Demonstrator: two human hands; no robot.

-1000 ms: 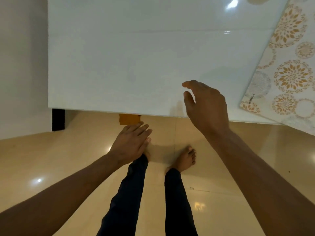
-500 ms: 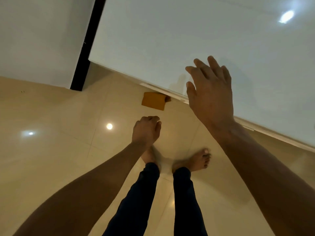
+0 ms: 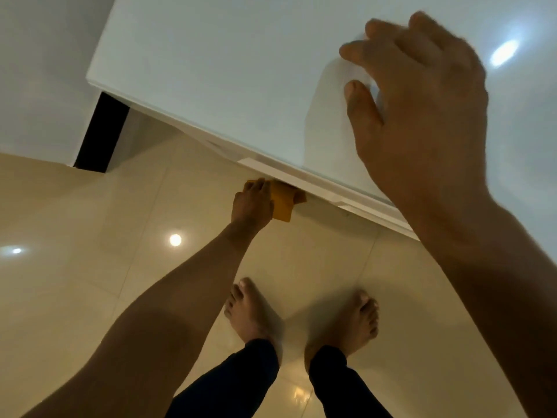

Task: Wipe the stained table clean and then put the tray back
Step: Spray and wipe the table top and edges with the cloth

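Lower left to centre of the frame: the left hand (image 3: 252,203) reaches down to an orange cloth (image 3: 283,203) lying on the tiled floor (image 3: 90,282), just below the near edge of the white surface (image 3: 226,70). Its fingers lie over the cloth's left end; whether the grip has closed round the cloth or only rests on it cannot be told from this angle.

Centre: the cloth's far end runs under the overhang of the surface. Bare feet stand on the floor below it, well apart from the cloth.

Upper right: the right hand (image 3: 422,116) is over the surface, grip released, fingers loosely bent and holding nothing. Fingertip contact with the top cannot be confirmed; the hand is blurred.

No stain is discernible on the visible part of the surface. The tray is not in view.

Assessment: the step in hand is retrieval of the wiping cloth; wiping appears not yet begun. The next move calls for a secure hold on the cloth, then lifting it clear of the overhang and onto the top.
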